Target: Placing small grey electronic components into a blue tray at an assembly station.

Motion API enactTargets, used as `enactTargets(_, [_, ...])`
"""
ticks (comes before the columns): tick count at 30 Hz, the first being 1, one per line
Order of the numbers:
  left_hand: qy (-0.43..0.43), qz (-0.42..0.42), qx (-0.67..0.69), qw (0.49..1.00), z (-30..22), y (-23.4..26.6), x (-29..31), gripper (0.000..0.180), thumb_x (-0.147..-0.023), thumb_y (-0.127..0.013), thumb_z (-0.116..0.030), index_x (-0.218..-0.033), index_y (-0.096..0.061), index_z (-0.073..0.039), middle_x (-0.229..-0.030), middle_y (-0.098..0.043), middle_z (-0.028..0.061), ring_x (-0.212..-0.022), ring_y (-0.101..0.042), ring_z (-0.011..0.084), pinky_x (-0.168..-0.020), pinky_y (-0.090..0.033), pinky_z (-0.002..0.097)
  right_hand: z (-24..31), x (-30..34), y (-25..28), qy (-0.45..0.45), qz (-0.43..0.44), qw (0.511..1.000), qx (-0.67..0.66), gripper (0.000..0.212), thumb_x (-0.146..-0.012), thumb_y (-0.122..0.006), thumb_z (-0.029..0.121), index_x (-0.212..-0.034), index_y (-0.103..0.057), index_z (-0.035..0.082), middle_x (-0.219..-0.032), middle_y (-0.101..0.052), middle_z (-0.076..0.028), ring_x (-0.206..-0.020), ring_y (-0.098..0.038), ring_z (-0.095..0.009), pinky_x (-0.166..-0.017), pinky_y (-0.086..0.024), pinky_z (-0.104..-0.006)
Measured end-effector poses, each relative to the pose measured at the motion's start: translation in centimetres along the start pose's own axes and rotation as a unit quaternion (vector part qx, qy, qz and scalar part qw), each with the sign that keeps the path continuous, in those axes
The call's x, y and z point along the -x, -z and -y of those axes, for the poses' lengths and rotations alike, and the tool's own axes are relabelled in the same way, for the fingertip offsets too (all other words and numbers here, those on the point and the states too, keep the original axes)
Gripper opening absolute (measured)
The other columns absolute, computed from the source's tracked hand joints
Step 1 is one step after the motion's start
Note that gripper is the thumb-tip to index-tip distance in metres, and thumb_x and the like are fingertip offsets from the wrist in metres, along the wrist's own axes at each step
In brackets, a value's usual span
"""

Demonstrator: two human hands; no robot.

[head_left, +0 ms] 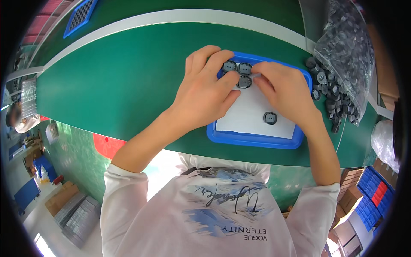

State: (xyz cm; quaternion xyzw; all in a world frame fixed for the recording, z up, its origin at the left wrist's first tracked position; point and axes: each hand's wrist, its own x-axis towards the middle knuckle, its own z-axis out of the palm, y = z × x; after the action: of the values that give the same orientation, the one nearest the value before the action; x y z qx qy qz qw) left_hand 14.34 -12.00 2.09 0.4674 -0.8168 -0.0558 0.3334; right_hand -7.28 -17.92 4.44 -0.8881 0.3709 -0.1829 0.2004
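A blue tray (252,140) lined with a white sheet (244,113) lies before me on the green table. Three round black plastic parts (245,68) sit close together in its far left corner, and another black part (270,118) lies alone nearer me. My left hand (203,85) reaches over the tray's left rim with its fingers apart. One fingertip of it touches or nearly touches the nearest part (244,82) of the group. Beside the group, my right hand (284,88) pinches a small pale, translucent piece (257,75), whose kind I cannot make out.
Right of the tray, many loose black parts (334,96) spill from a large clear plastic bag (344,47). A pale raised strip (171,16) borders the table's far side. Beyond it at the far left lies a blue-framed grid (80,17). A red seat (108,145) stands below the table edge.
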Motion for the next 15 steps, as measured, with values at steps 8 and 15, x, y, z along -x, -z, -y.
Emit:
enactTargets(8, [0.006,0.030,-0.032,0.999,0.0,-0.6,-1.0,0.036,-0.069,-0.087,-0.014,-0.098,-0.067,-0.010,-0.135,-0.054,0.0108,-0.130,-0.045,0.0372,-0.102,-0.040,0.0511,0.4,-1.6,-0.5,-0.068,0.036,0.994,0.071,0.010,-0.090,-0.066,0.012,-0.092,-0.068,0.002,-0.085,-0.070,-0.016,-0.076,-0.067,-0.037,-0.067,-0.052,-0.0454])
enactTargets(15, [-0.010,0.020,-0.033,0.999,0.0,-0.2,-1.4,0.035,-0.067,-0.085,-0.014,-0.097,-0.069,-0.007,-0.126,-0.059,0.0124,-0.123,-0.049,0.0381,-0.100,-0.041,0.0513,-0.7,0.6,3.1,-0.061,-0.025,0.998,-0.011,0.014,-0.088,-0.069,0.008,-0.099,-0.070,0.001,-0.082,-0.069,-0.014,-0.070,-0.067,-0.029,-0.063,-0.051,-0.0366])
